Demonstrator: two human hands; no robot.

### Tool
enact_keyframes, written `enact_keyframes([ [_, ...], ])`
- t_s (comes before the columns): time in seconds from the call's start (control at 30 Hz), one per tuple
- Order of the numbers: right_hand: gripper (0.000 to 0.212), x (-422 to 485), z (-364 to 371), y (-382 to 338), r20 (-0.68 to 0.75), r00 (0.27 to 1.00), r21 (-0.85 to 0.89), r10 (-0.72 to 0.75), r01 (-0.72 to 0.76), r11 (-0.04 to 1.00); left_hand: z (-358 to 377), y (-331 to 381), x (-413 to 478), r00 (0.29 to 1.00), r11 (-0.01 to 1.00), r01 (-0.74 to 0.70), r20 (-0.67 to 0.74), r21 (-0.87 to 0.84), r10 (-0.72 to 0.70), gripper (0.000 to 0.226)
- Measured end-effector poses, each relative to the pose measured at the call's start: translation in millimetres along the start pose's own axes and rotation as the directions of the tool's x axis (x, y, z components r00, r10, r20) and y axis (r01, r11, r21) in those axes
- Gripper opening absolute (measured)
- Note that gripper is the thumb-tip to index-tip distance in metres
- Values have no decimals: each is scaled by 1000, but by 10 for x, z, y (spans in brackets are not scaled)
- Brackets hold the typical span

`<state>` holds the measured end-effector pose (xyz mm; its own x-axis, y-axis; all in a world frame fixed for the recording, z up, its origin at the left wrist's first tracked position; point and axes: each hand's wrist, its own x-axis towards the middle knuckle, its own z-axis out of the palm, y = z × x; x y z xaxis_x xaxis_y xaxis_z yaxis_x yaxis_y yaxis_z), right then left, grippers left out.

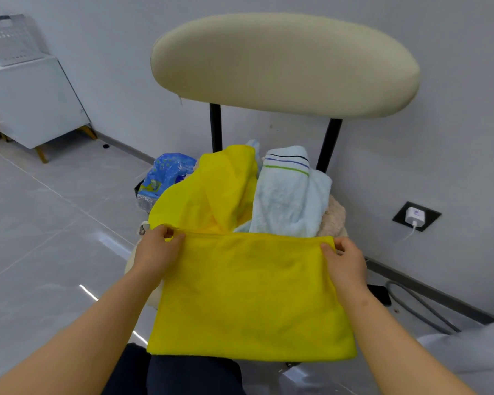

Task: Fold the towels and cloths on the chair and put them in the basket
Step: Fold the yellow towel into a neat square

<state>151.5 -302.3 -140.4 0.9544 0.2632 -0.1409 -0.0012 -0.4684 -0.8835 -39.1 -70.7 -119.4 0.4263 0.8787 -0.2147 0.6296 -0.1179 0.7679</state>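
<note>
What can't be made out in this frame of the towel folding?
Head view only:
- Chair seat: almost all covered by the held yellow cloth and the others.
- Beige cloth: mostly under the light blue towel.
- White basket: cut off by the left edge; contents unseen.
- Blue packet: partly behind the crumpled yellow cloth; print too small to read.

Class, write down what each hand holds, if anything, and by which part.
Both hold one yellow cloth: the left hand pinches its top left corner, the right hand its top right corner.
</note>
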Motion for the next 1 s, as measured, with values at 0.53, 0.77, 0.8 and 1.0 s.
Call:
enact_keyframes([
  [0.53, 4, 118, -77, -166, -98, 995, 246, 10, 14, 969, -122, 199, -18, 999, 943, -11, 26, -334, 21, 12],
  [0.77, 11, 184, -131, -220, -131, 991, 310, -21, 61, 949, -76, 241, 38, 993, 917, -52, -114, -395, 7, 15],
  [0.8, 9, 205, -136, -219, -138, 990, 313, -24, 67, 947, -64, 253, 50, 990, 918, -63, -143, -391, 6, 15],
  [1.0, 31, 293, -10, -117, -22, 995, 188, 93, -87, 978, 26, 251, 141, 988, 977, -73, -151, -201, 42, 21],
])
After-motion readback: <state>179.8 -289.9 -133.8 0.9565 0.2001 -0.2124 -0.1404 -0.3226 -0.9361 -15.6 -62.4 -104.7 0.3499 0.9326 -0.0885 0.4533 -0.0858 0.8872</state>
